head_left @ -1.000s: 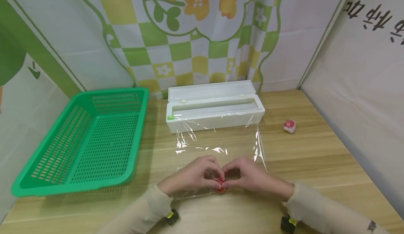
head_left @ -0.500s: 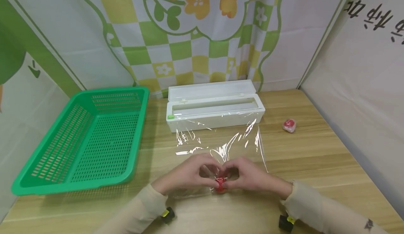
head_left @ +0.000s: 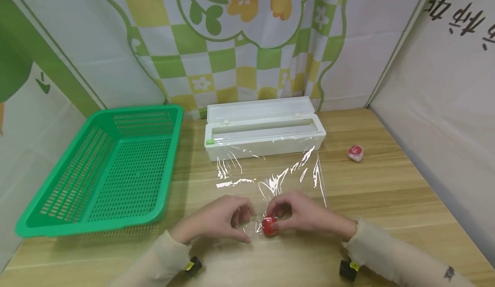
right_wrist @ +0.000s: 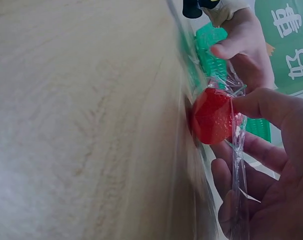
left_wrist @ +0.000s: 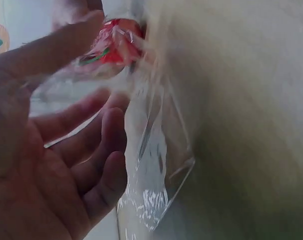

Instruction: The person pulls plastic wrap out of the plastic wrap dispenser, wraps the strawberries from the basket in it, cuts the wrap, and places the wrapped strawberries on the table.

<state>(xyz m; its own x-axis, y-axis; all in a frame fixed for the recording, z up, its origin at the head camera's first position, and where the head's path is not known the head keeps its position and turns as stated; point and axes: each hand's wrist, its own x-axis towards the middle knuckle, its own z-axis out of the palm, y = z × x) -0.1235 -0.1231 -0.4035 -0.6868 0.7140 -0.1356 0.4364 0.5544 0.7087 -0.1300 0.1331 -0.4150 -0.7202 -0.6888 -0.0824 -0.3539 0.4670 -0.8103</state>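
Pinching the red strawberry [head_left: 269, 227] through clear film [head_left: 273, 184], the right hand [head_left: 303, 215] holds it at the near side of the worktop [head_left: 386, 196]. The left hand [head_left: 218, 217] is just beside it, thumb and fingers apart; film stretches back to the white box [head_left: 267, 147].

Looks small, enclosed and booth-like, hung at the back with a checked floral curtain [head_left: 191, 55], flanked by printed side panels [head_left: 441, 89] and fitted with a wood-grain counter [head_left: 386, 188].
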